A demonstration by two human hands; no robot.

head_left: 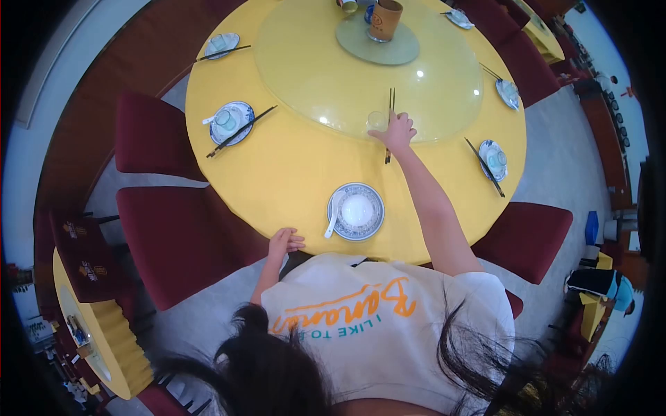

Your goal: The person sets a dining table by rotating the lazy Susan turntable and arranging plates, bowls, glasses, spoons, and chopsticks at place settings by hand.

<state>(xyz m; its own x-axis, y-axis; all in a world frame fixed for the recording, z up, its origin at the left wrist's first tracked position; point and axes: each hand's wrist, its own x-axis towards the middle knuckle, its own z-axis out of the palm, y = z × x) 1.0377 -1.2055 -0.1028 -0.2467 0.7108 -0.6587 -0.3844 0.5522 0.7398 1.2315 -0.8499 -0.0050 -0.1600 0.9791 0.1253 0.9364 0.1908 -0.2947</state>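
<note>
My right hand (398, 132) is over the near rim of the glass turntable (298, 83), thumb and index finger spread apart beside a small clear glass (375, 122). A pair of dark chopsticks (388, 154) runs under this hand, their middle hidden by it. My left hand (284, 242) rests at the near edge of the yellow table (277, 187) with its fingers slightly apart and nothing in them. Between my arms lies a blue-patterned plate (375, 225) bearing a white bowl (357, 209) and a white spoon (334, 215).
Other settings with plates, glasses and chopsticks ring the table, including a plate (243, 134) at left and one (492, 154) at right. A brown container (385, 19) stands on the raised disc. Dark red chairs (187, 239) surround the table. A person (600, 283) is far right.
</note>
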